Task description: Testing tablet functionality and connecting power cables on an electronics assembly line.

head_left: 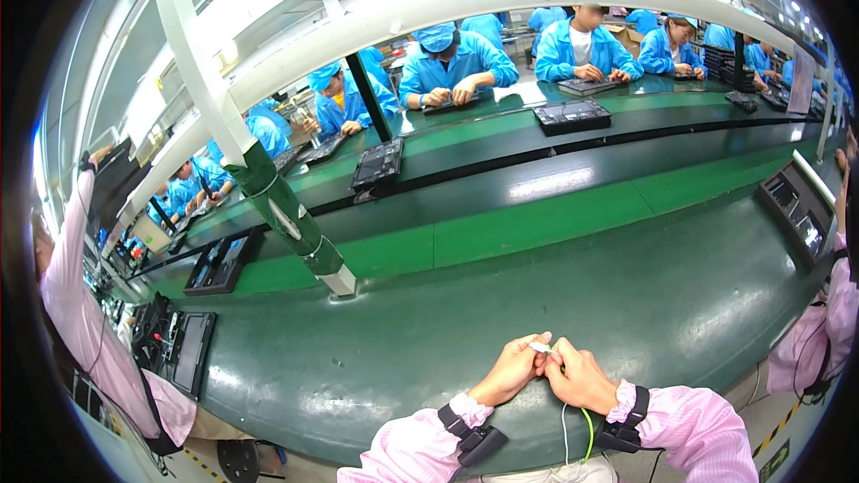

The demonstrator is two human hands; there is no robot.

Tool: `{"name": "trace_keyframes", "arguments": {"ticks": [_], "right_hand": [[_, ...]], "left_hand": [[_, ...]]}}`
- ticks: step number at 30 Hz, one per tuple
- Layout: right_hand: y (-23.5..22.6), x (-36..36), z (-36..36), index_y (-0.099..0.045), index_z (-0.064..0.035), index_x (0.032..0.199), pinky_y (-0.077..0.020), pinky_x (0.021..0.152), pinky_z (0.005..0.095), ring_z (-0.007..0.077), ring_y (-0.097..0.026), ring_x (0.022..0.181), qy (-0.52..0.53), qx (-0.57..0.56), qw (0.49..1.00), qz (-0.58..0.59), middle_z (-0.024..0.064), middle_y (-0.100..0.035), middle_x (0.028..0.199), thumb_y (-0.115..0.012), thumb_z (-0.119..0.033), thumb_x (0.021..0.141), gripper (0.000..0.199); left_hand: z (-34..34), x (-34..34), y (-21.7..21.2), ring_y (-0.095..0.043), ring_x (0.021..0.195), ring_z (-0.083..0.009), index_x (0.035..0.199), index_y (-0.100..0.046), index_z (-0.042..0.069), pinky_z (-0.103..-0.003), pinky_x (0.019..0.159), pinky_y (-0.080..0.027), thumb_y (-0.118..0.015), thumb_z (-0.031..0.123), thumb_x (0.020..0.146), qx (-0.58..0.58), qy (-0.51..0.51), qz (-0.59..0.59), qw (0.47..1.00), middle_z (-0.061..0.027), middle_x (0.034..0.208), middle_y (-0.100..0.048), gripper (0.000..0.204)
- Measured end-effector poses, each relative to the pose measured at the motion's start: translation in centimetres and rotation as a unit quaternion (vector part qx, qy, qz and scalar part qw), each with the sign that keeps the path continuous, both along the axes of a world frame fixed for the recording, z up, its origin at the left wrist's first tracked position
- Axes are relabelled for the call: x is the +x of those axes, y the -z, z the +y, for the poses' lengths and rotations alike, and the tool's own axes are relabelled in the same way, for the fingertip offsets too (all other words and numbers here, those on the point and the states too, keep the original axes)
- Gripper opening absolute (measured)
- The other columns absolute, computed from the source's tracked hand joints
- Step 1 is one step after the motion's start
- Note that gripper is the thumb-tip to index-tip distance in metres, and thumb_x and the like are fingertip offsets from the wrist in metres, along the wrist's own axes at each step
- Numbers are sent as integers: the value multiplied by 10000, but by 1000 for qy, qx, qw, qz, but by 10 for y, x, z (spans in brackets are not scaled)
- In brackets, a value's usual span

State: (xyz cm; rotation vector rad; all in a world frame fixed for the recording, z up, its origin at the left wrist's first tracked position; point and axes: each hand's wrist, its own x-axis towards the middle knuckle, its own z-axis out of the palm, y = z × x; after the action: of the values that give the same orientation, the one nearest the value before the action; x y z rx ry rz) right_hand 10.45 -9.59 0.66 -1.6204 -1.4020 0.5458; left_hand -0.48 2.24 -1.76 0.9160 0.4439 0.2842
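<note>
To the right of the green-wrapped post (284, 210), on the worker's side of it, the left hand (510, 368) has thumb and fingertips pinched together on a small white-and-green piece (540, 347). The right hand (580, 377) is just beside it, its thumb and finger clamped on the piece's other end. A white cable (565, 434) and a green cable (589, 434) hang below the right hand; I can't see where they join, as the fingers cover it.

Far to the right of the post, a black tray (783, 225) sits tilted to my eye, dark parts and something shiny lying in it. Just left of the post is another black tray (240, 261), dark pieces in its compartments, too small to make out. Nearer the worker, also left of the post, lies a black-framed grey panel (190, 353). Beyond the post, a black case (573, 128) stands on the far line, its top full of fittings I can't tell apart.
</note>
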Motion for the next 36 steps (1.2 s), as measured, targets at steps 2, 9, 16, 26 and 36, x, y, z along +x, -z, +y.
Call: {"name": "trace_keyframes", "arguments": {"ticks": [2, 9, 16, 26, 36], "right_hand": [[1, 0, 1, -455, 6, 917, -523, 618, 453, 399, -657, 691, 2, -2, 1000, 25, 197, -672, 780, -504, -93, 892, 114], [-5, -2, -1, -455, 1, 911, -525, 617, 431, 379, -665, 694, 3, 6, 1000, 12, 189, -672, 774, -504, -76, 889, 94], [-3, -1, 0, -438, -6, 871, -509, 590, 406, 357, -664, 672, 7, 12, 1000, -3, 191, -653, 741, -498, -42, 883, 71], [-5, -2, 0, -443, -3, 890, -515, 595, 414, 364, -665, 676, 8, 7, 1000, 8, 187, -663, 752, -499, -64, 886, 82], [1, -1, 1, -454, 3, 928, -520, 610, 458, 405, -651, 678, 1, 16, 1000, 9, 193, -672, 767, -501, -96, 891, 116]], "left_hand": [[0, 0, 0, -407, 629, -101, 802, -510, 74, -251, 610, -367, -476, 216, 1007, -4, -1, -5, 1000, 10, 701, -456, 252], [-1, 0, -2, -406, 629, -100, 800, -505, 74, -246, 611, -368, -480, 215, 1005, -2, -2, -6, 1000, 9, 702, -457, 250], [-1, 0, -3, -409, 634, -100, 797, -503, 74, -246, 615, -372, -485, 219, 1004, -5, -1, 6, 1000, 8, 714, -459, 253], [1, 0, -2, -415, 635, -105, 807, -508, 59, -253, 618, -376, -482, 195, 1002, 3, 0, 2, 1000, 3, 713, -457, 239], [-1, 0, -1, -409, 626, -103, 813, -510, 61, -246, 616, -371, -464, 188, 1007, -4, -8, 9, 1000, 3, 707, -450, 237]]}}
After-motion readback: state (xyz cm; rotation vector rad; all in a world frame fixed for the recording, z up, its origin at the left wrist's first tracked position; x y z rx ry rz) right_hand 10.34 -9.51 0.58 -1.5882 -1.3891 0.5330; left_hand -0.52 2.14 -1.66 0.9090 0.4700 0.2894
